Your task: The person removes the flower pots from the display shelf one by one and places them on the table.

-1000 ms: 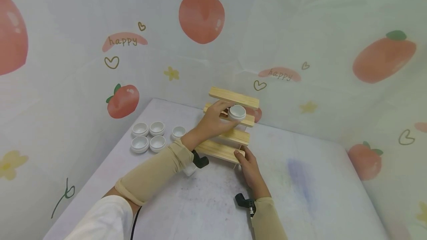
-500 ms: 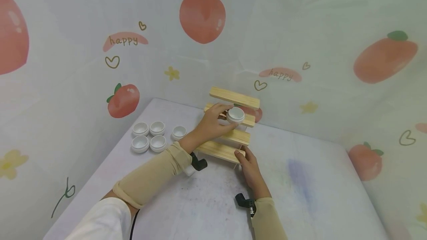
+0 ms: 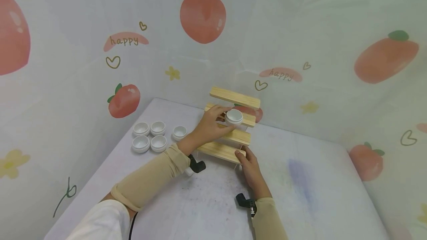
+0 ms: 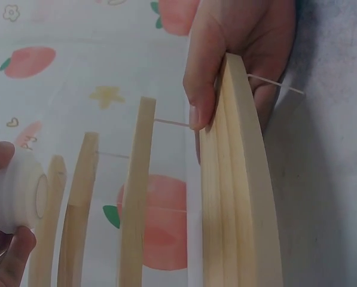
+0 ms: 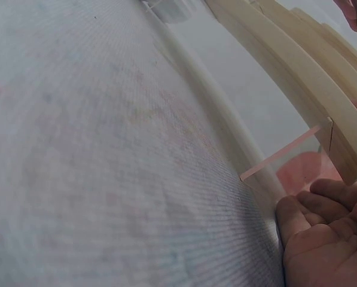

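Note:
In the head view my left hand pinches a small white cup between thumb and fingers. It holds the cup upright in front of the upper planks of a tiered wooden rack. The left wrist view shows this cup at the left edge, its base facing the planks. My right hand grips the right end of the rack's lowest plank, thumb on top. Seen from the right wrist, the fingers are below the plank, beside a clear side support.
Several white cups stand grouped on the table at left, with one more cup nearer the rack. Behind the left wrist a white object is mostly hidden. A fruit-printed backdrop rises behind the table.
My left hand has brought the cup slightly down and to the left, from the upper planks toward the middle ones. The right hand keeps its hold on the lowest plank.

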### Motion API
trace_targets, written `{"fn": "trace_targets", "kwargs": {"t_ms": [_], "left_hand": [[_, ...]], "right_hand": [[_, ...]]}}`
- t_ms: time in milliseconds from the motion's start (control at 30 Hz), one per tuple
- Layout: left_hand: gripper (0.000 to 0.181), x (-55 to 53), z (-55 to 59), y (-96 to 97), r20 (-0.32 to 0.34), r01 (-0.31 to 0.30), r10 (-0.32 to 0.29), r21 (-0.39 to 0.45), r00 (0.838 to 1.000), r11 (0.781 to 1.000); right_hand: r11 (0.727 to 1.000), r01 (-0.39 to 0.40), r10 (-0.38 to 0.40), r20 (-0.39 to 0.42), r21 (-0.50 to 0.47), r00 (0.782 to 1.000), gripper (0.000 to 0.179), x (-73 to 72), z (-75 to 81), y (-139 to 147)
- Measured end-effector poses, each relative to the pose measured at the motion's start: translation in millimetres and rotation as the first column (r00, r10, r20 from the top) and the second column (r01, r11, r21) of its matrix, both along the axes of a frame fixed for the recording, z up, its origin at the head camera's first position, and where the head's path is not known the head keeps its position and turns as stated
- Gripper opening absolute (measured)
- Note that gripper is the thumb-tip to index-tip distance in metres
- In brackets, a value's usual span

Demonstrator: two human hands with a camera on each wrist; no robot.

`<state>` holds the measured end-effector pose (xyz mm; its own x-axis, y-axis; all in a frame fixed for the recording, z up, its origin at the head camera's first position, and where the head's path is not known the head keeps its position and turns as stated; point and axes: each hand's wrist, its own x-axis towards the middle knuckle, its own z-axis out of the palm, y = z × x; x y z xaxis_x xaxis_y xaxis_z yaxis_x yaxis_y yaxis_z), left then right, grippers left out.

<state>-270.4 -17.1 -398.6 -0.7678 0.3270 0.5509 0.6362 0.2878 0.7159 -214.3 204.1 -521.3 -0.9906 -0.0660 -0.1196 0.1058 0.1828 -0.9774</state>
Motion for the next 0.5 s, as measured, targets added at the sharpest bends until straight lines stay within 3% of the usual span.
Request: {"fn": "trace_targets", "kwargs": {"t_ms": [500], "left_hand": [[0.060, 5.1, -9.5, -8.0, 0.014, -0.014, 0.014, 0.008, 1.000, 1.000]], "right_hand": [[1.000, 0.017, -0.017, 0.015, 0.022, 1.000, 0.076, -1.2, -1.3, 0.5]]}}
